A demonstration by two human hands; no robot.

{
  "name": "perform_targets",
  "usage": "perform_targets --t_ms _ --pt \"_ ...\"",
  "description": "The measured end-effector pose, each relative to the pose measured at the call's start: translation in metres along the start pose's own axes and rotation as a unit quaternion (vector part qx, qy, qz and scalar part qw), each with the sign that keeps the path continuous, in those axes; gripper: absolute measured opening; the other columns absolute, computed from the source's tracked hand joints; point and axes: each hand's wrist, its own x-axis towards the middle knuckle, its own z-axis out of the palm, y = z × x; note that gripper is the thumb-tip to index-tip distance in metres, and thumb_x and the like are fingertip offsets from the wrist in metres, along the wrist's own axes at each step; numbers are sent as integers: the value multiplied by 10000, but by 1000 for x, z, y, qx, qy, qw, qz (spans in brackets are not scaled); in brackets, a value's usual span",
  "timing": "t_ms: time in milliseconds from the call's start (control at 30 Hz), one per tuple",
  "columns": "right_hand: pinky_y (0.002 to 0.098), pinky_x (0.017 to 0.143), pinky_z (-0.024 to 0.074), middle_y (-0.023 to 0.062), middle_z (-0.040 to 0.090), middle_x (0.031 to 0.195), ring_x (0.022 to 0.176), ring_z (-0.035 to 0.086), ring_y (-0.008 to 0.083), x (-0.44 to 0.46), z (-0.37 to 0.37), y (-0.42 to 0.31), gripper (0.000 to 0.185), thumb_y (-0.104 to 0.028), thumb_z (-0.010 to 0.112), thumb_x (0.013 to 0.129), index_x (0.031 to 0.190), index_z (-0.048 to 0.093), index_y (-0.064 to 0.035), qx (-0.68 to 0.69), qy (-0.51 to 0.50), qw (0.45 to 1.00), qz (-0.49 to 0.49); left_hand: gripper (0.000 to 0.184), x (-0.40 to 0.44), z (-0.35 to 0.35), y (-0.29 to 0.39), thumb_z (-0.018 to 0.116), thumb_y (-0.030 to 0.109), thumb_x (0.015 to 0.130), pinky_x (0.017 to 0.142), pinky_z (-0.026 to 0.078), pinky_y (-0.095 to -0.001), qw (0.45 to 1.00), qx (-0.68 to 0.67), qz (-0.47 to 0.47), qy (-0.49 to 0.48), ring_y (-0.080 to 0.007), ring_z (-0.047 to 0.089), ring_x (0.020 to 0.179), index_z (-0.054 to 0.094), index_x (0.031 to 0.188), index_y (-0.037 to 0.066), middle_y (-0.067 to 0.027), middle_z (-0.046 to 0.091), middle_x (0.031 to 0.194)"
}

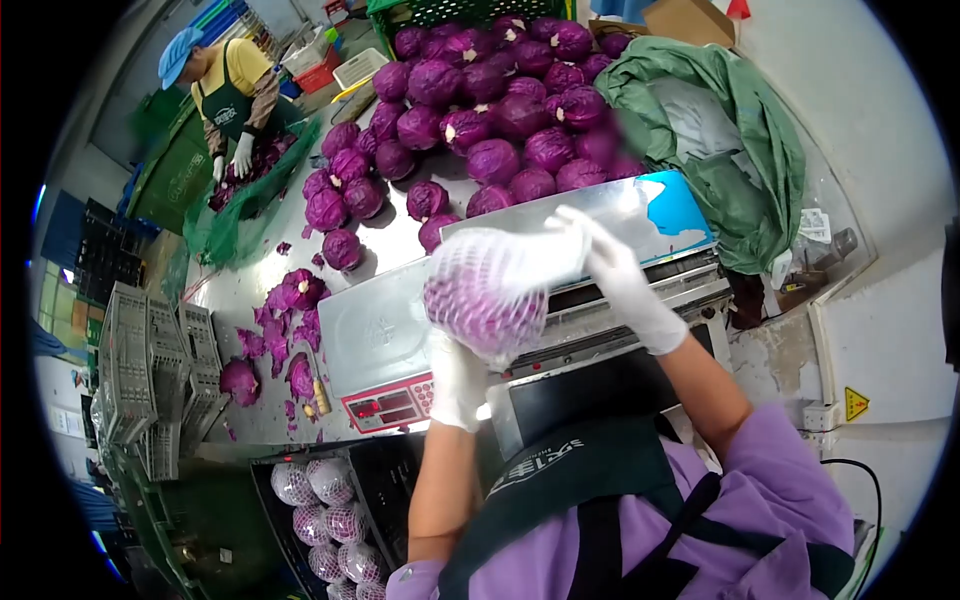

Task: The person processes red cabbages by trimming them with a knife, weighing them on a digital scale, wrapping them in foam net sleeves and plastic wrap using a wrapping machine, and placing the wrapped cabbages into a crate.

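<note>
A purple cabbage in a white foam net is in front of me, above the scale and the steel wrapping machine. My left hand, in a white glove, holds the cabbage from below. My gloved right hand is up to the right, its fingers closed on the stretched end of the foam net, which is blurred. Under the cabbage, to the left, lies the silver scale with a red-framed display. Behind it is a large pile of bare purple cabbages.
Netted cabbages fill a crate at the lower left. Loose leaves and a knife lie left of the scale. Grey crates stand at the far left. A co-worker handles leaves by a green net bag. A green sack lies at right.
</note>
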Motion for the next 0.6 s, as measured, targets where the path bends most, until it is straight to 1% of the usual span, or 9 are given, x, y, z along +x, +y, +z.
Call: perform_targets --t_ms 67,100,333,400,433,467,533,567,600 --pt "376 1092 375 163 387 1464 1338 435 247 0 -20 -11 842 -224 666 924 1541 142 8 67 -73 992 -75 511 11 10 9 447 391 1031 1015 482 -406 993 97 63 -3 -235 584 1178 441 1411 50 -106 550 1354" --pt "400 1142 299 179 282 1528 1420 317 272 0 -24 -21 1022 -270 731 873 1543 17 20 33 -126 989 -68 573 8 31 16 398 479 1036 832 528 -290 985 155 72 32 -138 644 947 549 1289 -13 -93 657 1135" --pt "403 1127 317 211 315 1516 1383 366 272 30 -58 -11 1261 -194 827 783 1521 -186 -45 -105 -67 980 -152 498 58 48 -20 479 365 1027 865 565 -356 968 222 107 -47 -222 659 1015 503 1309 -44 -134 641 1158" --pt "380 1078 384 203 401 1466 1291 473 262 26 -74 -25 1298 -184 828 789 1498 -254 -79 -102 -40 993 -41 482 66 59 -17 441 340 1038 868 567 -366 970 227 53 -62 -233 656 1035 482 1330 -41 -146 637 1175" --pt "372 1031 435 242 535 1318 1208 555 263 26 -78 -26 1072 -329 756 862 1558 -16 -65 -144 -6 989 -41 476 72 62 -18 416 330 1042 869 571 -377 975 203 -23 -90 -246 662 1030 471 1341 -36 -155 632 1189" --pt "372 1031 435 242 535 1318 1208 555 263 31 -90 -20 1072 -329 756 862 1558 -16 -65 -144 -3 989 -38 470 77 66 -21 391 319 1045 871 575 -388 972 177 -100 -118 -260 668 1026 461 1352 -31 -164 627 1202" --pt "340 859 537 270 651 1047 1014 673 274 44 -122 -3 798 -528 619 913 1478 368 -22 -484 3 872 -71 495 87 73 -25 355 318 1044 830 597 -391 961 190 -148 -136 -292 692 968 444 1331 -75 -211 638 1169" --pt "333 612 559 239 671 775 708 714 281 38 -102 -48 850 -709 426 912 1220 609 62 -382 -34 910 155 505 96 70 -28 362 326 1039 800 607 -385 941 170 -265 -125 -309 699 933 467 1280 -104 -238 646 1133" --pt "333 612 559 239 671 775 708 714 281 42 -111 -38 850 -709 426 912 1220 609 62 -382 -33 910 157 522 104 66 -32 368 334 1035 770 617 -379 907 149 -377 -112 -326 707 898 490 1230 -134 -265 654 1098"
